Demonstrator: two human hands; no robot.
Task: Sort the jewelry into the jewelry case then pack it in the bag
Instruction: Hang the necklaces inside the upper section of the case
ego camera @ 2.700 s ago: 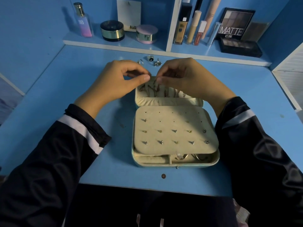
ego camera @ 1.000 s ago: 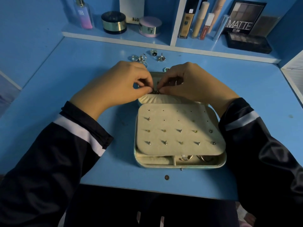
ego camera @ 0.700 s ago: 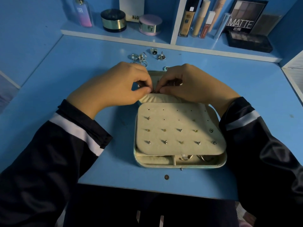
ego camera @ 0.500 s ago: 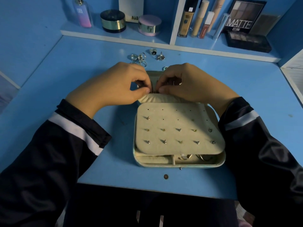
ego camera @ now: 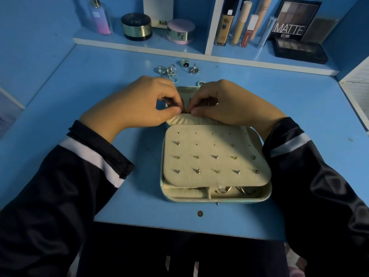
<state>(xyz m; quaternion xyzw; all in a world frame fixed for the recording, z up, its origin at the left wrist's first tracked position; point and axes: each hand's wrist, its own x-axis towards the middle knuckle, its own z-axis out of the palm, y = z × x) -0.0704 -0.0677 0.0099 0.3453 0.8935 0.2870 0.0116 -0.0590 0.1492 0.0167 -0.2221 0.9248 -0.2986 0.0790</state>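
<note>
Nearest, two dark sleeves with a pale stripe reach in from either side over the front edge of the blue tabletop (ego camera: 111, 200). A small brown dot (ego camera: 199, 213) sits on the tabletop just in front of the jewelry case (ego camera: 219, 201), which lies open and flat.

The near half of the case is covered by a beige earring panel (ego camera: 214, 150), tilted slightly off square, with stud earrings (ego camera: 216, 156) pushed into its lower rows of holes. Under the panel's front edge, the case's compartments show a few loose metal pieces (ego camera: 224, 189) in the middle and right sections.

Past the panel, over the padded far half of the case, the left hand (ego camera: 143, 102) and right hand (ego camera: 225, 102) meet. Each has its fingers (ego camera: 172, 112) curled, thumb against forefinger, and together they pinch a small dark piece (ego camera: 185, 112) just above the beige padding. It is too small to tell what it is.

Just beyond the hands, several silver rings (ego camera: 168, 70) lie loose on the tabletop, with two more (ego camera: 185, 63) a little to the right.

Farthest back, a raised shelf (ego camera: 139, 45) holds a perfume bottle (ego camera: 99, 17), a black and gold jar (ego camera: 136, 27), a pink jar (ego camera: 180, 31), upright makeup tubes (ego camera: 242, 23) and an eyeshadow box (ego camera: 293, 21) marked MATTE.
</note>
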